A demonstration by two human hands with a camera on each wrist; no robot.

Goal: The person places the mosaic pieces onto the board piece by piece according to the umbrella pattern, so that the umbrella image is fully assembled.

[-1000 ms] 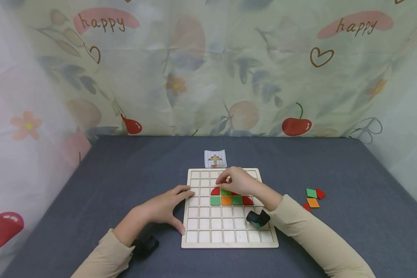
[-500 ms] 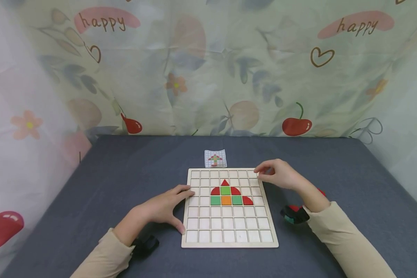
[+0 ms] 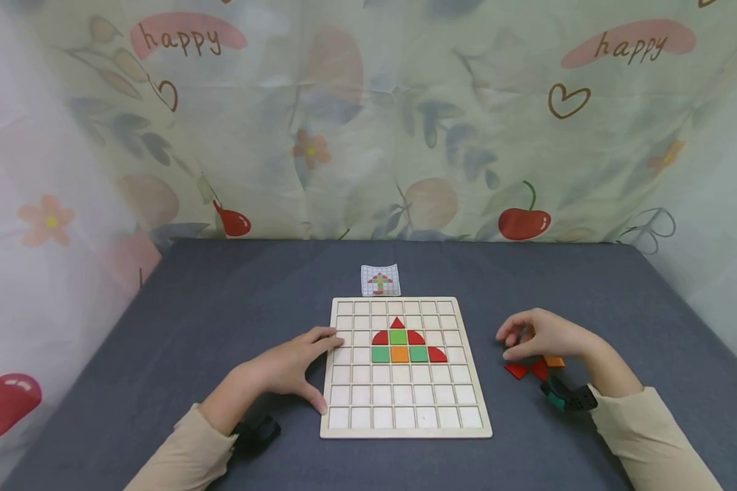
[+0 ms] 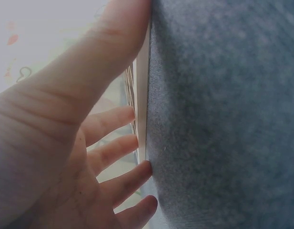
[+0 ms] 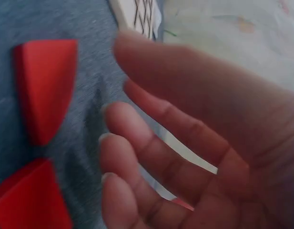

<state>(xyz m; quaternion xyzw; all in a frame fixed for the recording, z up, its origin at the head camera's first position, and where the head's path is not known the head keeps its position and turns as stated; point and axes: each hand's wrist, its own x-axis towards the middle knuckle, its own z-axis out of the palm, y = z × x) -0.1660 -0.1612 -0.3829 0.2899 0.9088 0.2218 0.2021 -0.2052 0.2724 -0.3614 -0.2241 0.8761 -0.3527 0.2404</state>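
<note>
A pale wooden grid board lies on the dark tabletop. Set in its cells are a red triangle tile, red quarter-round tiles, green square tiles and an orange square tile. My left hand rests against the board's left edge, thumb and fingers spread. Off to the board's right, my right hand hovers over loose tiles, fingers loosely bent and holding nothing. Just below its fingers lie loose red tiles; in the right wrist view a red quarter-round tile is apart from the fingertips.
A small pattern card lies behind the board, printed with a coloured figure on a grid. A loose orange tile sits partly under the right hand. A patterned cloth hangs behind the table.
My right hand has let go of the red triangle tile above the green square on the board, then moved right to the loose tiles. My left hand has stayed in place.
</note>
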